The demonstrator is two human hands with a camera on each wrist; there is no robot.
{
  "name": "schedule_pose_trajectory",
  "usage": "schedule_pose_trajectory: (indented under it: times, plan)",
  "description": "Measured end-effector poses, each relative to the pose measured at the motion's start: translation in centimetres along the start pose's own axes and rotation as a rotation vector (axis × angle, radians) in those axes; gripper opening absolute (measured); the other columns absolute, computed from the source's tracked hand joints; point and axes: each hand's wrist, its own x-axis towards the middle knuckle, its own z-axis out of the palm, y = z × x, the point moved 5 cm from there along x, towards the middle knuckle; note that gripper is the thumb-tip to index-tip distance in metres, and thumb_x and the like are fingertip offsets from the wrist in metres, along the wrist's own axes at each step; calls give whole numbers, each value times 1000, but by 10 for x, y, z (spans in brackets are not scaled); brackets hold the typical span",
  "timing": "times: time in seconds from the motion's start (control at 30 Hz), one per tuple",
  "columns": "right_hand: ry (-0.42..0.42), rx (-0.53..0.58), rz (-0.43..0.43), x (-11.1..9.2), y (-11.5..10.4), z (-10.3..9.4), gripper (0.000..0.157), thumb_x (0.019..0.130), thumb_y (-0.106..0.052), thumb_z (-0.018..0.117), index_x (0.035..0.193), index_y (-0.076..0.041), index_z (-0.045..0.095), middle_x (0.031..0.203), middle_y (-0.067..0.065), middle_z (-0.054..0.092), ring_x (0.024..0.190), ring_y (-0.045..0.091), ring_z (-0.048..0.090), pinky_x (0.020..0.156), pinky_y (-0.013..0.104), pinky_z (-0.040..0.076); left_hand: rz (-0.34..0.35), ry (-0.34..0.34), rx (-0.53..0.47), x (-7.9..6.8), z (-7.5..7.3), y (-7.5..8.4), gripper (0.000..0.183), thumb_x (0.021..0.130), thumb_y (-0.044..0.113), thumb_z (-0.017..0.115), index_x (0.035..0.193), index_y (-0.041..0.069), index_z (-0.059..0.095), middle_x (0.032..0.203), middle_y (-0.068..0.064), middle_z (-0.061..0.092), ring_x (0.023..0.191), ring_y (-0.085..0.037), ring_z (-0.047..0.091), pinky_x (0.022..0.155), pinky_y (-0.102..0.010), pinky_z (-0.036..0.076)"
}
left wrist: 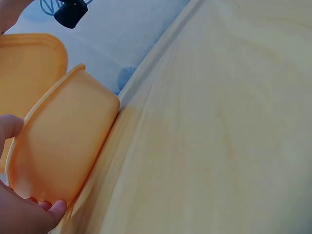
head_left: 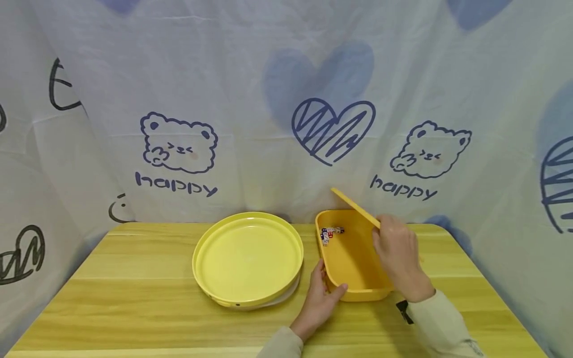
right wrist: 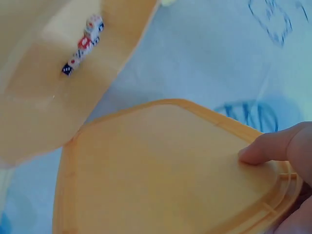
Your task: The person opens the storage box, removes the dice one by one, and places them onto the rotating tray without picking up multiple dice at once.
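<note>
On the right of the table stands an orange plastic box, uncovered. Several small dice, white, blue and red, lie inside at its far left corner; the right wrist view shows them in a cluster. My left hand grips the box's near left corner, thumb at the rim and fingers low on the outer wall. My right hand pinches a matching orange lid by its edge and holds it tilted above the box's right side. The thumb presses the lid's ridged face.
A round yellow tray sits left of the box, over a whitish rim. Behind the wooden table hangs a printed cloth. A small black piece shows beside the right sleeve.
</note>
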Motion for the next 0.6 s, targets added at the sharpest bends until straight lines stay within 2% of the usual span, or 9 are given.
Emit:
schedule_pose_trajectory:
  times: [0.17, 0.23, 0.3, 0.43, 0.5, 0.6]
  plan:
    - [106, 67, 222, 0, 39, -16, 11, 77, 8, 67, 84, 14, 60, 68, 27, 58, 54, 42, 52, 48, 49, 41, -10, -9, -22, 0, 1, -1, 82, 92, 9, 64, 149, -10, 9, 148, -33, 22, 134, -42, 31, 106, -46, 33]
    - [141, 93, 342, -3, 56, -20, 11, 79, 6, 65, 83, 15, 60, 66, 27, 57, 52, 40, 51, 46, 43, 39, -15, -8, -23, 0, 1, -1, 81, 92, 10, 64, 148, -10, 9, 148, -33, 22, 135, -42, 30, 106, -47, 32]
    - [159, 126, 486, -10, 74, -23, 13, 82, 2, 64, 84, 14, 61, 67, 27, 58, 48, 32, 49, 44, 33, 37, -24, -5, -21, 0, 0, -1, 81, 92, 10, 65, 149, -9, 10, 148, -32, 22, 135, -41, 29, 107, -48, 30]
    - [119, 208, 847, -32, 107, -23, 22, 88, -12, 64, 91, 10, 61, 73, 19, 58, 49, 8, 43, 42, 16, 33, -34, -2, -24, 0, 0, 0, 81, 92, 11, 65, 149, -9, 10, 148, -31, 22, 136, -41, 28, 107, -49, 30]
    - [86, 264, 1015, -46, 122, -21, 26, 89, -19, 64, 95, 7, 60, 74, 12, 57, 50, 4, 43, 44, 15, 36, -38, 2, -22, 0, -1, 1, 82, 92, 11, 66, 149, -8, 11, 149, -31, 22, 136, -41, 28, 108, -49, 29]
    - [37, 370, 1210, -67, 140, -16, 30, 89, -23, 65, 97, 5, 58, 71, 0, 51, 53, 4, 45, 46, 17, 40, -39, 11, -12, 0, -1, 1, 82, 91, 11, 66, 149, -8, 12, 149, -31, 22, 136, -41, 28, 108, -49, 29]
